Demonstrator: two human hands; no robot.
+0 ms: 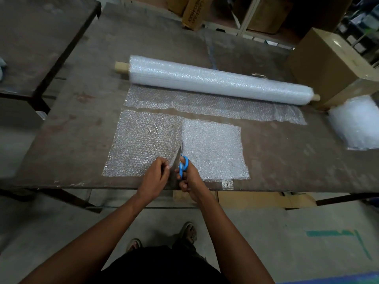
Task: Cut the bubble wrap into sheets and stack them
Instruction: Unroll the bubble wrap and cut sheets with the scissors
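A long roll of bubble wrap [221, 80] lies across the brown table [82, 111], with a loose strip [205, 104] spread in front of it. Nearer me lies a cut piece of bubble wrap [143, 140]; its right part [213, 148] looks whiter and thicker. My right hand [187, 177] grips blue-handled scissors [183, 163] whose blades point away from me into the piece near its front edge. My left hand [156, 177] pinches the wrap's lifted edge just left of the blades. A stack of cut sheets [356, 124] sits at the table's right end.
A large cardboard box [330, 64] stands at the table's back right, behind the stack. A second dark table [41, 37] is at the left. Boxes and shelving stand behind the table. My feet are on the concrete floor below the table's front edge.
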